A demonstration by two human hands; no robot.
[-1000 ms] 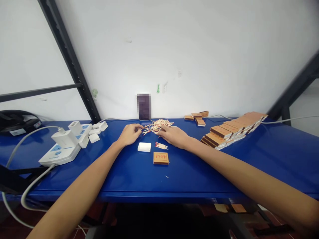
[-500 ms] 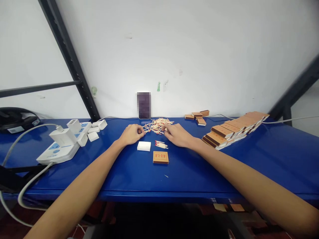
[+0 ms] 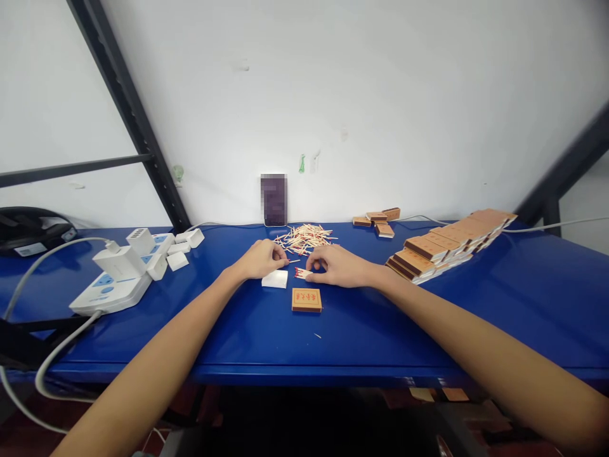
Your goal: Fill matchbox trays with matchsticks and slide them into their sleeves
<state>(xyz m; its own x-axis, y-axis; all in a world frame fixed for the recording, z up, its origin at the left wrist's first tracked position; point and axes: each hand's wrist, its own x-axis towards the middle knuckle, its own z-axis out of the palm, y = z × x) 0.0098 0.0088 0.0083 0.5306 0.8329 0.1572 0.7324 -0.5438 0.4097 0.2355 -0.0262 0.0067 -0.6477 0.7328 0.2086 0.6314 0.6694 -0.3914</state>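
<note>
My left hand [image 3: 263, 259] rests on the blue table [image 3: 333, 330] with fingers curled, pinching a matchstick just above a white matchbox tray [image 3: 275, 278]. My right hand [image 3: 337, 266] lies beside it, fingertips pressed on a small bundle of red-tipped matches [image 3: 300, 273]. A brown matchbox sleeve [image 3: 307, 300] sits in front of both hands. Behind the hands a loose pile of matches [image 3: 304, 237] is spread near the wall. One stray match [image 3: 317, 335] lies near the front edge.
A long overlapping row of brown matchboxes [image 3: 447, 244] runs along the right. More boxes [image 3: 379, 221] lie at the back. A white power strip with chargers [image 3: 124, 270] and cables sits left. A dark phone [image 3: 274, 200] leans on the wall. Black frame struts [image 3: 128, 114] cross the left.
Both hands have drawn back from the loose pile toward me. My left hand now hovers at the white tray and my right hand has come down onto the small bundle of matches.
</note>
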